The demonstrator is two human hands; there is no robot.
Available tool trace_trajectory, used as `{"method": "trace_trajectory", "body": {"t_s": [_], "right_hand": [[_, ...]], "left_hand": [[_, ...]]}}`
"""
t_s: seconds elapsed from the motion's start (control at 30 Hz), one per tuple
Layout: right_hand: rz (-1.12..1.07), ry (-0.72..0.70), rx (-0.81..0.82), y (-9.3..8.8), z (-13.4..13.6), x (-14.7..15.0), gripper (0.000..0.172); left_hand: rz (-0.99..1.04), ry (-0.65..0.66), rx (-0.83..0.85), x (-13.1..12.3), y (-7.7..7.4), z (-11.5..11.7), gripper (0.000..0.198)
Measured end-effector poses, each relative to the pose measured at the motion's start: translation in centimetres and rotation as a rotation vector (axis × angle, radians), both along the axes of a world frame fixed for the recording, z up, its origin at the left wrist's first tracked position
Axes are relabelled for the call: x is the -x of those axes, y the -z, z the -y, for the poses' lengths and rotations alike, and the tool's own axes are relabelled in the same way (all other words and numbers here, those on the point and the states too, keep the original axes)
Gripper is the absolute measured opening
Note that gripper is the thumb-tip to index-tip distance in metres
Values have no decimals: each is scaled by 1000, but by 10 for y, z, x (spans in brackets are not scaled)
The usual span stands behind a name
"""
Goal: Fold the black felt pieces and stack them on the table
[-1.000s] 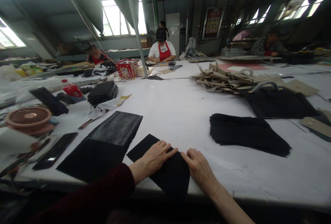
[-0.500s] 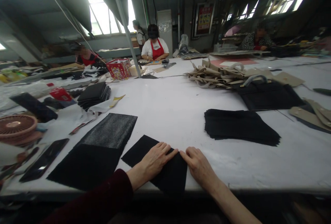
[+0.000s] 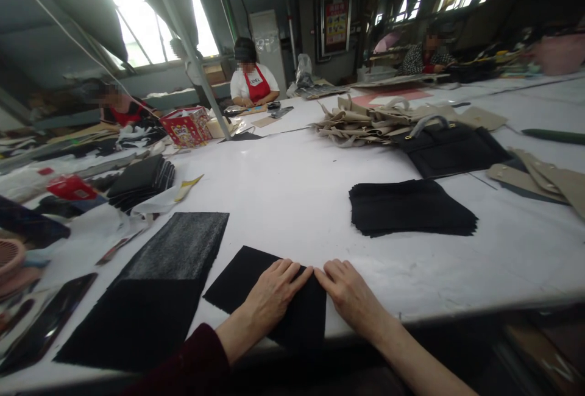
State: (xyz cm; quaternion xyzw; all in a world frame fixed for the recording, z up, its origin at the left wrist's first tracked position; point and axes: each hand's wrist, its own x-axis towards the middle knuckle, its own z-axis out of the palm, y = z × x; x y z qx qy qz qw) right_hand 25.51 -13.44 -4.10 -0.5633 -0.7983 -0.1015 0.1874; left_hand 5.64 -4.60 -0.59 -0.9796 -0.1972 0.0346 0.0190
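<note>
Remote view: I have a white desk (image 3: 274,189), black sheet (image 3: 235,280) lying at its near edge. Looks light, thin, fairly soft; I'd take it by edges or corners. Left hand (image 3: 269,298) rests on top, right hand (image 3: 350,295) at far corner. Fingers (image 3: 302,278) bent, index tips nearly meeting; can't tell if pinching.

Left grip (image 3: 269,297) and right grip (image 3: 351,296) slant inward, fingertips (image 3: 309,272) nearly meeting.
</note>
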Motion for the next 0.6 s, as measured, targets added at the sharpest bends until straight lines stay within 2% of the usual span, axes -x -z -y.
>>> {"method": "trace_trajectory", "body": {"t_s": [0.17, 0.4, 0.6], "right_hand": [[69, 40, -8, -4, 7, 4, 33], [25, 82, 3, -4, 12, 8, 35], [7, 88, -10, -5, 12, 9, 42]], "left_hand": [[-10, 5, -12, -1, 2, 0, 62], [2, 5, -22, 1, 9, -1, 67], [5, 19, -25, 0, 6, 0, 66]]}}
